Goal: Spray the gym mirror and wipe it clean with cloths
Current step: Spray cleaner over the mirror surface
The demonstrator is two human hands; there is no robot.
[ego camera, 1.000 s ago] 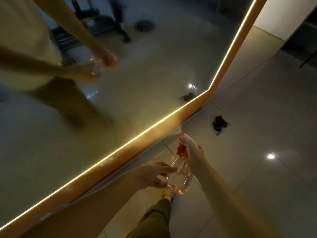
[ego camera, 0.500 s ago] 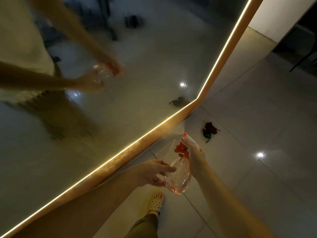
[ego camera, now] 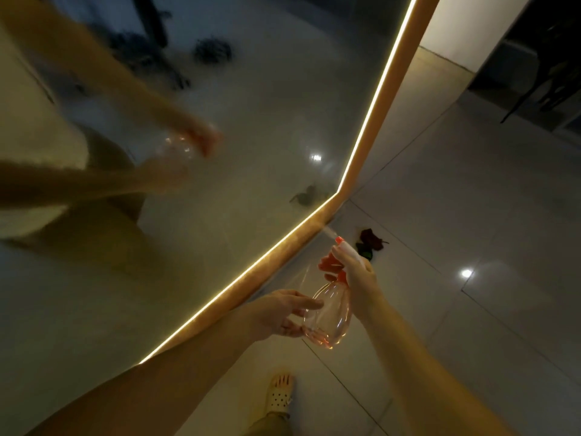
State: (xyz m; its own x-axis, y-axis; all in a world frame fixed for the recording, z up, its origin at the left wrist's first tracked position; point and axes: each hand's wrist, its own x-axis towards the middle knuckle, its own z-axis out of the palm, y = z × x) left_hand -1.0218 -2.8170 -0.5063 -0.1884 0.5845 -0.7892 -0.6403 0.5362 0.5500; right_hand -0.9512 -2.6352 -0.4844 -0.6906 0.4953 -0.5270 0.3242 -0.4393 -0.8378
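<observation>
view: head, the only one.
step: spraying stage. The spray bottle [ego camera: 328,313] is aimed at the lower corner of the mirror [ego camera: 251,121]. A faint pale streak off the nozzle is probably mist. Wiping looks not yet begun, since the cloths lie untouched.
right hand: [ego camera: 358,278] curled round the bottle's neck, finger on the red trigger, holding the bottle.
left hand: [ego camera: 283,313] fingers nearly straight and loosely spread. Thumb and fingertips touch the bottle's clear body on the mirror side, steadying it, not gripping.
bottle place: held in the air just in front of the mirror's bottom edge, near its lit frame [ego camera: 283,256].
cloths: [ego camera: 371,245] dark bundle on the floor [ego camera: 471,215], just beside the mirror's lower corner.
next: likely more squeezes higher up the mirror, then one hand must let go and fetch the cloths.
mirror surface: hazy; arms and bottle reflect blurred.
</observation>
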